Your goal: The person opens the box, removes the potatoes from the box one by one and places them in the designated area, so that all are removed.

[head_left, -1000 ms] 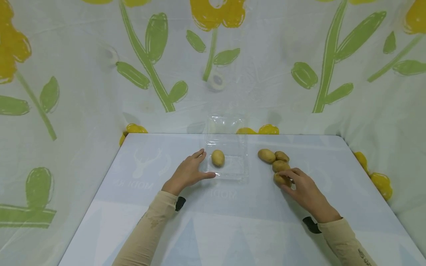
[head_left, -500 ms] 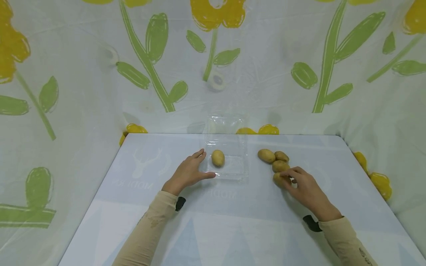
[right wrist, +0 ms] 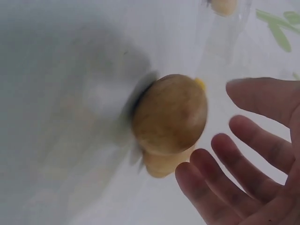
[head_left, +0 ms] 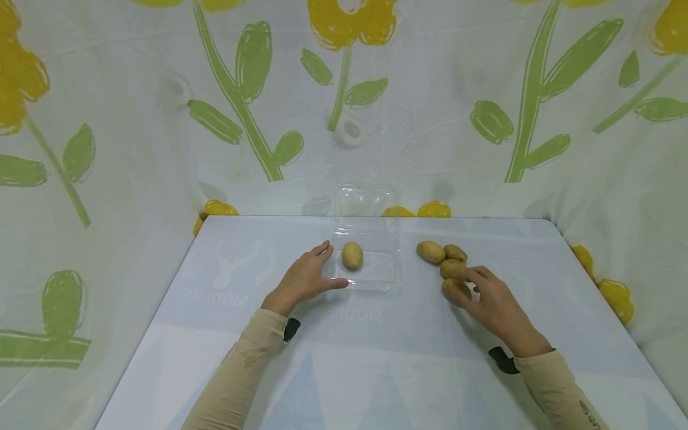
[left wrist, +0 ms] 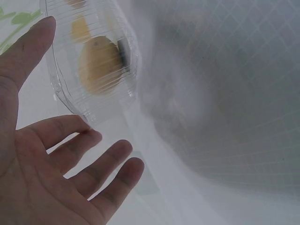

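Clear plastic makes the open clamshell box that stands in the middle of the table, and I take this box as the landmark. Inside it, on the left part of its tray, lies one pale potato; through the ribbed wall it shows also in the left wrist view. The lid stands up behind the tray, toward the flowered cloth, so the tray is free from above.

The left hand lies flat on the table just left of the box. Its fingers are straight and spread, the thumb along the front edge and one fingertip at the left wall. They grasp nothing; to my judgement the hand only steadies the light box so it does not slide.

To the right of the box, well apart from it, four potatoes lie close together in a small group. The right hand is over the nearest potato, the one at the front of the group. In the right wrist view this potato is just beside the fingers, which are relaxed and a little bent with a gap to it; they are not closed on it. The other three potatoes lie behind it, touching each other.
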The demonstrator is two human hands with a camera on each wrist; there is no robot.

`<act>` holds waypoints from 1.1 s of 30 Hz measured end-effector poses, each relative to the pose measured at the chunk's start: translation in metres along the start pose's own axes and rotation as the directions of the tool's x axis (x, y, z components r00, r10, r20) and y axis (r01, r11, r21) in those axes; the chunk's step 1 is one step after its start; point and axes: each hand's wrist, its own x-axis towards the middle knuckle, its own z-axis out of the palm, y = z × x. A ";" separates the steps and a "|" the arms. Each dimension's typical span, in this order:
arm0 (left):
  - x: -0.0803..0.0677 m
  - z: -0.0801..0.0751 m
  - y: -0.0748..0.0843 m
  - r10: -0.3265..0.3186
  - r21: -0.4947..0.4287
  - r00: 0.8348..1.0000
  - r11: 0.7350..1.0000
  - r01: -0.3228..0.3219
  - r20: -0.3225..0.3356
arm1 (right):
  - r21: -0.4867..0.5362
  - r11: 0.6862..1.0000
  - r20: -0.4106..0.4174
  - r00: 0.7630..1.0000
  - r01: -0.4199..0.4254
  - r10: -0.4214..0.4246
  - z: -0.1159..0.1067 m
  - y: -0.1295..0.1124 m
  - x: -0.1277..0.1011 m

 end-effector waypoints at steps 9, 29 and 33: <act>0.000 0.000 0.001 -0.007 -0.008 1.000 1.000 0.007 0.005 | 0.109 0.993 -0.002 0.998 -0.055 0.056 -0.002 -0.019 0.020; -0.002 0.000 0.002 0.009 -0.008 1.000 1.000 -0.009 -0.004 | 0.124 0.992 0.037 0.998 0.039 -0.044 0.024 -0.070 0.079; -0.002 0.000 0.001 0.008 -0.006 1.000 1.000 -0.008 -0.001 | 0.135 0.990 0.085 0.995 0.040 -0.052 0.031 -0.076 0.089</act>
